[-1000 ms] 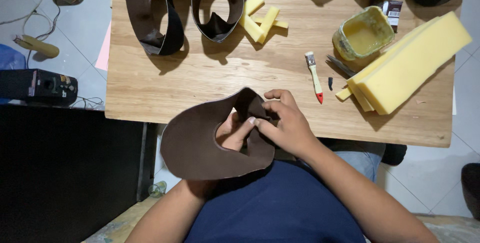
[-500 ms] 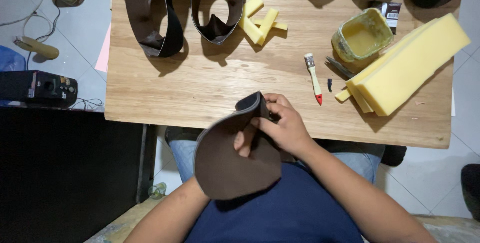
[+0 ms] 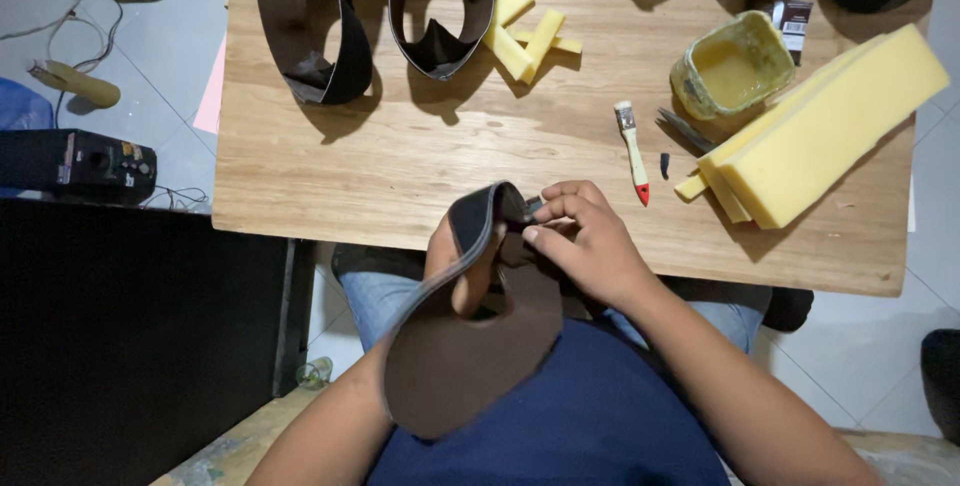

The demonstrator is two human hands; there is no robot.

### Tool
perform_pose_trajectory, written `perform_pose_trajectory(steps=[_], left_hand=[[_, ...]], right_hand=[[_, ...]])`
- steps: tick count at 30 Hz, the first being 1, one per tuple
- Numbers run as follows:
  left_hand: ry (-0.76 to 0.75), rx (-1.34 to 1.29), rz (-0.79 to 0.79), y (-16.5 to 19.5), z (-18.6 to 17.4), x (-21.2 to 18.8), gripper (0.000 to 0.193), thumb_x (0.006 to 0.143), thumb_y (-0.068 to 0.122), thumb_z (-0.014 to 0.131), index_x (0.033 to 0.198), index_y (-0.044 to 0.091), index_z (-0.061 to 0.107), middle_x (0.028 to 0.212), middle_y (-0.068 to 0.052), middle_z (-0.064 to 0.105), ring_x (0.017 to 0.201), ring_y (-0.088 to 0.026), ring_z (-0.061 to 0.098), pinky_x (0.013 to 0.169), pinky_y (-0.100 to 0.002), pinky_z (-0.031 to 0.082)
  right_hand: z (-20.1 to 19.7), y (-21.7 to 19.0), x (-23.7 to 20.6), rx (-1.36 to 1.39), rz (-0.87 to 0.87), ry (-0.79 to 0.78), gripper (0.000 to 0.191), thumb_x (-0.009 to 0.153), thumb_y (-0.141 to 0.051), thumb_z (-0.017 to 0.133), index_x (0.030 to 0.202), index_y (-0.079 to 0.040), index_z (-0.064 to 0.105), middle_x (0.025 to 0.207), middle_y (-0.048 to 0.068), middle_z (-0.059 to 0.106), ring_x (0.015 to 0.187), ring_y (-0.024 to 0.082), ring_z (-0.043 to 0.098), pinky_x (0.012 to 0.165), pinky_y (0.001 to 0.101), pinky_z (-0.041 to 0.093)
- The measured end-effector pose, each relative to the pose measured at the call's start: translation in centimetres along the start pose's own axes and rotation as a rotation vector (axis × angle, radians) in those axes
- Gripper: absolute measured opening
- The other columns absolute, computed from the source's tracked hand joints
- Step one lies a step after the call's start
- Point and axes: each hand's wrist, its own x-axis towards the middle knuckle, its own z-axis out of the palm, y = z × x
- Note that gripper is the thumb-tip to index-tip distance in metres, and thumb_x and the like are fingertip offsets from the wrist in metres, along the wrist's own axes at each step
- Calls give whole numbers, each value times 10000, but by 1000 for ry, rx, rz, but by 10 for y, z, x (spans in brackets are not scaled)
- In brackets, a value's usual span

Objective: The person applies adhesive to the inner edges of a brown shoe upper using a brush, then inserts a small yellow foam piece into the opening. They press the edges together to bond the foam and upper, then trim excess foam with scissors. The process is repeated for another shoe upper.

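Head view, and both hands meet at the lower middle of the frame, just below the near edge of the wooden table. Right hand has its fingertips pressed together on the top edge of the dark brown leather shoe upper, pinching the folded rim. Left hand sits inside the piece, thumb and fingers closed around the curled strip, so the leather wraps over it and hangs down toward the blue shirt.

My read: the edge is being folded or pressed down by hand, and the next move calls for shifting the pinch along the rim with even pressure.

Out on the table, right of centre, lies a small brush with a red tip, then a tin of yellow glue and a stack of yellow foam slabs at the right. Upper left holds more dark leather uppers, with small foam offcuts just beside them.
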Motion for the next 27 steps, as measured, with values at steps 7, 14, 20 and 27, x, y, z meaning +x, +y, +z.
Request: perform_pose_trajectory(steps=[7, 14, 20, 27], left_hand=[[-152, 221, 146, -4, -8, 1, 276, 969, 3, 678, 1231, -43, 605, 1089, -51, 673, 1004, -106, 621, 885, -248, 509], [-137, 233, 200, 9, -10, 6, 430, 887, -4, 725, 1286, -24, 565, 1124, -53, 681, 1021, -112, 645, 906, -249, 522], [-104, 514, 322, 23, -9, 12, 516, 814, 22, 801, 1271, -25, 567, 1102, -64, 704, 1011, -148, 672, 912, -264, 528], [-174, 490, 381, 36, 11, 2, 441, 879, 59, 720, 1259, -6, 506, 1143, -82, 607, 1083, -164, 620, 977, -284, 487]], right_hand=[[5, 2, -4, 3, -163, 5, 180, 834, -134, 804, 877, -4, 688, 1199, 122, 539, 1084, 194, 594, 894, 301, 535], [8, 4, -5, -45, 59, 22, 301, 771, -195, 846, 931, -43, 641, 1162, 94, 555, 971, 185, 621, 824, 294, 547], [12, 9, -6, -14, -76, -60, 297, 782, -178, 818, 987, -23, 670, 1261, 113, 520, 1062, 202, 597, 862, 316, 541], [20, 7, -4, 326, 168, -240, 317, 848, -135, 745, 1146, -27, 731, 1282, 66, 612, 1200, 179, 612, 1050, 308, 470]])
